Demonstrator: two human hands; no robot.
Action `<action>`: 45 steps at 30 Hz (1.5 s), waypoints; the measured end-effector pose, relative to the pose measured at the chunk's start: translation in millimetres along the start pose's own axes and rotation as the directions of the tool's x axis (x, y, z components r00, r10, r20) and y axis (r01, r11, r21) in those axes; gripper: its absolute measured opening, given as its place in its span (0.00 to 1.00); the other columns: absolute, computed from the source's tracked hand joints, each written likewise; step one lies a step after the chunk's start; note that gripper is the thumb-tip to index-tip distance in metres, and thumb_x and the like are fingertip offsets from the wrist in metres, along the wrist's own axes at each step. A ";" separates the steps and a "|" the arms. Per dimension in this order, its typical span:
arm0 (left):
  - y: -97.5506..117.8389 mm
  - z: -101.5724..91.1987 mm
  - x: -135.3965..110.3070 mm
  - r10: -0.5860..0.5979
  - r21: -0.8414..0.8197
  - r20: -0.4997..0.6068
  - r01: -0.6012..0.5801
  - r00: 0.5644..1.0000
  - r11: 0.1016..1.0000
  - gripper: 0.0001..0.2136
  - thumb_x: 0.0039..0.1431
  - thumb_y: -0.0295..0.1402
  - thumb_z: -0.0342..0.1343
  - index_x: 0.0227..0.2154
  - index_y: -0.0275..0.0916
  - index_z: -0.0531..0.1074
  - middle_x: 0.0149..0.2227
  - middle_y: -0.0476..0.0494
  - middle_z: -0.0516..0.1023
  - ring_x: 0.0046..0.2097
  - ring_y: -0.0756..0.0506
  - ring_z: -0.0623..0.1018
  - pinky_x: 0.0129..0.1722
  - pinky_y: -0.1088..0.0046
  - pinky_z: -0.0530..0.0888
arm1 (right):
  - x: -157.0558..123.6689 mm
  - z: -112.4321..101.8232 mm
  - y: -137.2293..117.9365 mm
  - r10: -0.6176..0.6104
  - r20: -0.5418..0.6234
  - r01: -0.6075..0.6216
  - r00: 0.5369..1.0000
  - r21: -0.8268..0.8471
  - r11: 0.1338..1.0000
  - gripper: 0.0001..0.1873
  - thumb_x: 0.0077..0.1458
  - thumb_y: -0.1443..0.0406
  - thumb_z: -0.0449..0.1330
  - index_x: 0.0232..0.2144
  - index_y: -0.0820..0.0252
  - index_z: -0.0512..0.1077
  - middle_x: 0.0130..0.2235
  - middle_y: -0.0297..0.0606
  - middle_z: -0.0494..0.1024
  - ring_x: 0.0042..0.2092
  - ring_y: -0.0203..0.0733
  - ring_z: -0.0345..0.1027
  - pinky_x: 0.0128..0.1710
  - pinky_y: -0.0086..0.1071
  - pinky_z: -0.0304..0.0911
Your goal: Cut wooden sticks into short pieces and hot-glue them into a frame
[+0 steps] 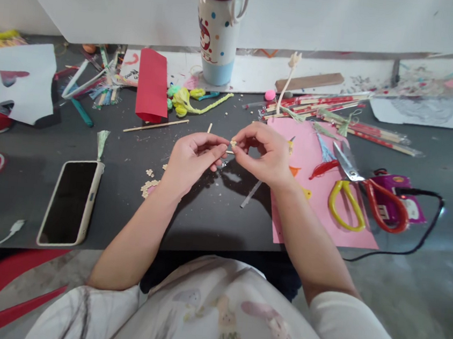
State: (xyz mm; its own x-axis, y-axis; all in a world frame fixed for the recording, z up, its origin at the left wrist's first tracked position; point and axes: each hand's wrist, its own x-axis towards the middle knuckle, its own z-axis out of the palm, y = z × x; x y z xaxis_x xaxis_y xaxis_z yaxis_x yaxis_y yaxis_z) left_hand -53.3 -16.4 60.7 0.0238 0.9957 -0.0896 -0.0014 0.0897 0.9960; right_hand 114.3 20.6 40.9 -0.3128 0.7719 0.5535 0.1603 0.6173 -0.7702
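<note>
My left hand (197,158) is closed in a pinch, its fingertips on a thin pale stick (229,152) whose short end shows between the two hands. My right hand (266,155) pinches a small cream flower-shaped piece (233,144) between thumb and forefinger, almost touching the left fingertips. Just behind the left hand another pale stick end (209,128) pokes up; where it leads is hidden. More small cream flower pieces (148,187) lie on the dark table (213,216) by my left wrist, partly covered by the forearm.
On the right, scissors (353,175) with yellow and red handles lie over pink paper (325,234), near a purple packet (399,196) and black cable (425,241). A phone (70,201) lies left. Behind stand a bottle (218,39), red folded paper (153,83) and wrapped sticks (318,106).
</note>
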 end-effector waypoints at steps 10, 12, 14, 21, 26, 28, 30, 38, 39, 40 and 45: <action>2.5 -0.1 -0.8 -0.040 -0.055 -0.015 0.039 0.999 0.998 0.10 0.48 0.39 0.65 0.28 0.36 0.77 0.22 0.49 0.76 0.22 0.56 0.71 0.19 0.82 0.67 | 0.8 -0.9 -5.4 -0.059 0.039 0.059 0.998 -0.012 0.998 0.03 0.50 0.69 0.62 0.31 0.61 0.73 0.30 0.35 0.73 0.29 0.30 0.66 0.27 0.26 0.63; 2.8 -0.4 -0.9 -0.057 -0.080 0.006 0.057 0.998 0.995 0.09 0.48 0.38 0.65 0.27 0.37 0.77 0.22 0.50 0.75 0.22 0.57 0.70 0.18 0.83 0.66 | 0.5 -0.8 -5.8 -0.048 0.053 0.048 0.997 -0.002 0.999 0.03 0.50 0.70 0.62 0.31 0.62 0.73 0.30 0.36 0.73 0.29 0.30 0.66 0.27 0.26 0.64; 2.9 -0.7 -0.8 -0.060 -0.075 0.010 0.061 0.998 0.995 0.09 0.48 0.38 0.66 0.27 0.37 0.77 0.21 0.50 0.75 0.21 0.57 0.70 0.18 0.83 0.65 | 0.2 -0.4 -5.8 -0.048 0.056 0.048 0.997 0.002 0.999 0.03 0.50 0.69 0.62 0.31 0.62 0.73 0.30 0.36 0.73 0.29 0.30 0.66 0.27 0.26 0.64; 0.3 -2.9 1.6 -0.044 -0.063 0.000 0.044 0.999 0.997 0.10 0.47 0.38 0.66 0.27 0.37 0.77 0.21 0.49 0.75 0.20 0.57 0.70 0.16 0.83 0.64 | -0.2 2.0 -5.5 -0.049 0.025 0.048 0.998 0.045 0.998 0.05 0.52 0.69 0.61 0.34 0.61 0.74 0.31 0.36 0.75 0.30 0.31 0.68 0.28 0.25 0.65; -1.7 -1.6 1.3 0.073 -0.033 -0.019 -0.073 0.997 0.997 0.09 0.47 0.37 0.66 0.29 0.37 0.77 0.22 0.50 0.75 0.20 0.57 0.69 0.17 0.83 0.65 | 0.3 2.9 -4.6 -0.035 0.000 0.035 0.999 0.066 0.997 0.05 0.52 0.67 0.62 0.34 0.61 0.74 0.31 0.36 0.75 0.31 0.32 0.69 0.29 0.26 0.66; -1.8 0.1 -0.1 0.149 0.026 -0.048 -0.148 0.988 0.989 0.09 0.47 0.37 0.65 0.29 0.37 0.77 0.23 0.50 0.76 0.21 0.56 0.70 0.18 0.82 0.67 | 0.4 2.6 -5.0 -0.023 0.008 0.023 1.000 0.064 0.998 0.05 0.52 0.66 0.63 0.33 0.61 0.74 0.31 0.36 0.75 0.31 0.32 0.69 0.29 0.26 0.66; -1.8 2.0 -1.8 0.245 0.095 -0.071 -0.238 0.967 0.967 0.07 0.49 0.35 0.64 0.29 0.37 0.77 0.25 0.50 0.77 0.23 0.56 0.72 0.21 0.82 0.69 | 0.3 2.0 -6.0 -0.011 0.020 0.009 1.000 0.063 0.998 0.06 0.52 0.64 0.63 0.33 0.61 0.74 0.31 0.36 0.76 0.31 0.32 0.69 0.29 0.26 0.66; -5.9 4.7 -5.4 0.524 0.271 -0.082 -0.487 0.848 0.830 0.03 0.54 0.29 0.60 0.32 0.38 0.75 0.30 0.50 0.78 0.29 0.55 0.75 0.30 0.81 0.73 | -0.7 1.8 -7.2 0.002 0.009 -0.003 1.000 0.123 0.992 0.08 0.52 0.62 0.64 0.34 0.60 0.75 0.32 0.36 0.77 0.32 0.33 0.69 0.31 0.27 0.67; -6.5 4.6 -5.4 0.540 0.292 -0.084 -0.497 0.837 0.817 0.03 0.54 0.29 0.60 0.32 0.39 0.75 0.30 0.50 0.77 0.29 0.55 0.75 0.30 0.81 0.73 | -0.9 2.0 -6.8 0.006 -0.004 -0.005 1.000 0.119 0.993 0.08 0.52 0.62 0.64 0.34 0.60 0.74 0.32 0.36 0.77 0.32 0.33 0.69 0.31 0.27 0.67; -7.0 4.6 -5.4 0.554 0.317 -0.086 -0.505 0.828 0.803 0.03 0.54 0.29 0.59 0.32 0.39 0.75 0.30 0.50 0.77 0.29 0.55 0.75 0.31 0.81 0.74 | -1.0 2.1 -6.5 0.007 -0.020 -0.005 1.000 0.109 0.994 0.08 0.52 0.62 0.64 0.34 0.60 0.74 0.32 0.36 0.77 0.32 0.32 0.69 0.31 0.27 0.67; -7.9 4.2 -5.9 0.618 0.431 -0.062 -0.538 0.783 0.724 0.03 0.55 0.28 0.58 0.33 0.40 0.74 0.31 0.51 0.77 0.29 0.55 0.75 0.31 0.81 0.74 | -0.9 1.8 -6.8 -0.010 -0.047 0.010 0.999 0.011 1.000 0.05 0.52 0.63 0.63 0.30 0.59 0.74 0.30 0.35 0.77 0.31 0.32 0.68 0.30 0.28 0.66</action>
State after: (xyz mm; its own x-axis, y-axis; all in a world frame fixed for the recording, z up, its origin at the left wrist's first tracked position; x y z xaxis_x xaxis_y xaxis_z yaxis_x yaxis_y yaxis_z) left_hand -49.3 -23.0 53.4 -0.0440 0.8370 0.5455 0.4172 -0.4807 0.7713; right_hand 111.8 15.4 45.1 -0.2699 0.7720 0.5754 0.1463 0.6236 -0.7680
